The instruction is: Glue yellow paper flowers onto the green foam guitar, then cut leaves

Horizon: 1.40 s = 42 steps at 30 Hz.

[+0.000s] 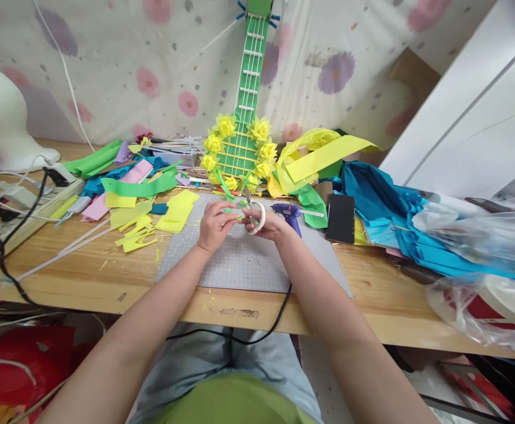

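Observation:
Over the grey cutting mat [239, 268], my left hand [216, 225] pinches a small piece of green paper [239, 217]. Close on its right, my right hand [266, 225] has its fingers round the scissors [258, 217], whose white handles show and whose blades point up, away from me. My fingertips nearly meet. Behind my hands stands a green paper guitar [242, 156] with white strings, its body ringed with yellow paper flowers [213, 143]. A purple glue gun [289, 217] lies just right of my right hand.
A black phone [341, 218] and blue crepe paper [374, 197] lie to the right. Yellow scraps [178, 211] and green paper [140, 186] are on the left, near a power strip [32, 218]. A black cable [279, 318] crosses the table's front edge.

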Available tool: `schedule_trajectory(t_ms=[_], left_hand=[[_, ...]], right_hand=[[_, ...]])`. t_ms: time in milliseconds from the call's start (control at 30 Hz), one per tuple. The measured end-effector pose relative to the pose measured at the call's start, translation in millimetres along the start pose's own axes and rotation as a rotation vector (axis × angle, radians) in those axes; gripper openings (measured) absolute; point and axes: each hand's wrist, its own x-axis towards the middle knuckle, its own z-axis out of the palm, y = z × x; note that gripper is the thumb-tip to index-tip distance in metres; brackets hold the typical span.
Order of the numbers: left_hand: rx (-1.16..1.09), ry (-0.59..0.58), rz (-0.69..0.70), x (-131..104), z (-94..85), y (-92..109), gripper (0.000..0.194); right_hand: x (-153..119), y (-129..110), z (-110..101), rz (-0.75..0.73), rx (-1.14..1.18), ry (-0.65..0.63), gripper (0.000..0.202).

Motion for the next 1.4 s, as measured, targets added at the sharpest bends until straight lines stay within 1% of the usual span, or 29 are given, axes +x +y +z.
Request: schedule_trajectory(t_ms=[100,200,267,333,367,400,433,467,500,533,567,600,667,800,1000,1100,1167,1200,1300,1400], left_hand=[[0.011,-0.048,0.002,0.0,-4.7,2.4,0.006],[0.037,-0.085,0.024,0.9,-6.5,-1.0,0.003],[0.073,-0.092,0.046,2.5,-5.5,-6.2,0.007],[0.052,-0.035,0.010,5.2,-2.0,-11.9,0.024],[0.004,0.024,-0.049,7.0,0.5,-14.2,0.034],[-0.069,0.089,-0.139,9.0,3.5,-15.6,0.042],[-0.166,0.148,-0.264,11.2,6.6,-16.1,0.045],[-0.278,0.183,-0.410,13.4,9.6,-15.7,0.041],[-0.392,0.181,-0.558,15.5,12.3,-14.6,0.033],[-0.496,0.149,-0.685,17.4,14.5,-12.9,0.024],[-0.576,0.098,-0.774,18.8,16.1,-11.2,0.017],[-0.620,0.049,-0.821,19.7,17.1,-9.7,0.015],[-0.607,-0.001,-0.828,19.9,17.4,-8.4,0.019],[-0.488,0.007,-0.814,17.1,14.0,-12.6,0.024],[-0.449,-0.017,-0.802,15.2,10.3,-16.7,0.028],[-0.503,0.039,-0.763,13.1,9.7,-15.2,0.028],[-0.584,0.105,-0.731,10.9,8.7,-13.9,0.027],[-0.637,0.137,-0.719,9.7,8.0,-13.4,0.026],[-0.785,0.183,-0.696,6.7,5.6,-12.8,0.025],[-0.842,0.174,-0.696,5.3,4.3,-14.2,0.021]], right_hand=[[4.3,-1.0,-1.2,0.028,-0.021,-0.014,0.025],[9.1,-1.3,0.3,0.014,-0.103,0.032,0.024],[11.9,-2.0,2.4,-0.051,-0.169,0.111,0.025],[14.4,-2.8,4.3,-0.183,-0.245,0.227,0.026],[15.8,-2.9,4.9,-0.262,-0.286,0.293,0.026],[17.4,-2.4,5.2,-0.336,-0.330,0.360,0.026],[19.4,-1.5,5.3,-0.395,-0.376,0.422,0.027],[21.6,0.1,5.1,-0.440,-0.422,0.475,0.028],[24.0,2.3,4.8,-0.473,-0.468,0.514,0.030],[26.5,4.8,4.3,-0.494,-0.515,0.536,0.032],[28.9,7.6,3.7,-0.510,-0.559,0.546,0.033],[31.0,10.4,3.0,-0.522,-0.599,0.546,0.034],[34.0,14.9,1.3,-0.541,-0.663,0.535,0.035],[36.1,17.2,-2.8,-0.545,-0.763,0.509,0.036],[34.2,13.3,-1.2,-0.567,-0.846,0.448,0.036],[21.9,13.3,1.0,-0.549,-0.943,0.478,0.035],[9.4,15.0,0.5,-0.504,-1.079,0.517,0.035],[3.1,16.4,-0.4,-0.492,-1.152,0.516,0.037],[-11.3,21.2,-4.5,-0.501,-1.334,0.444,0.040],[-16.7,24.8,-7.3,-0.517,-1.464,0.364,0.043]])
